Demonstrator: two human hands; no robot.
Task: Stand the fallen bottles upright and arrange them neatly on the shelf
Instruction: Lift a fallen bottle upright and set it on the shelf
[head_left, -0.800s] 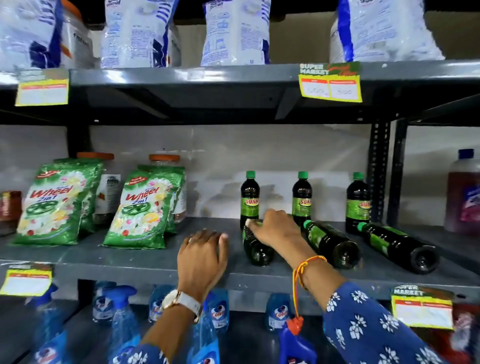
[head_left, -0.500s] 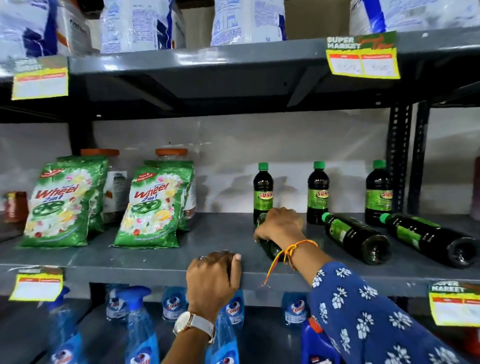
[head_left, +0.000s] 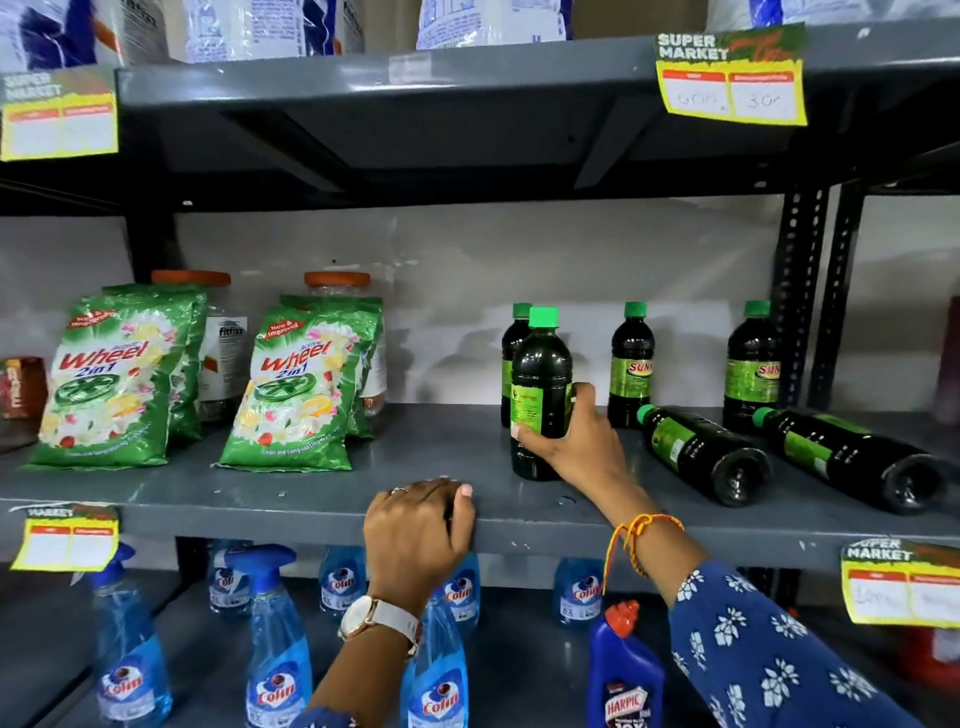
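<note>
While the right hand (head_left: 569, 441) wraps around the lower body of a dark green-capped bottle (head_left: 540, 395), thumb on the near side and fingers curled behind the label, the bottle stands upright with its base on the grey middle shelf (head_left: 311, 499); the low grip looks chosen to steady the base as it settles. This held bottle stands directly in front of another upright bottle (head_left: 511, 353), partly hiding it, so it is not yet clearly lined up with the back row. Farther right of the held bottle, two more upright bottles stand at the back: one (head_left: 631, 364) near, one (head_left: 753, 364) beside the shelf post. In front of those, two fallen bottles lie on their sides with caps toward the back and bases toward the shelf edge: the nearer (head_left: 701, 452) just right of the right hand, the farther (head_left: 852, 457) beyond it. They are probably next to be raised.

The left hand (head_left: 418, 535) grasps nothing of the task; its fingers are curled over the shelf's front edge, left of the held bottle and lower, seemingly as a brace. Well left of the held bottle lean two Wheel detergent packets (head_left: 296, 389).
</note>
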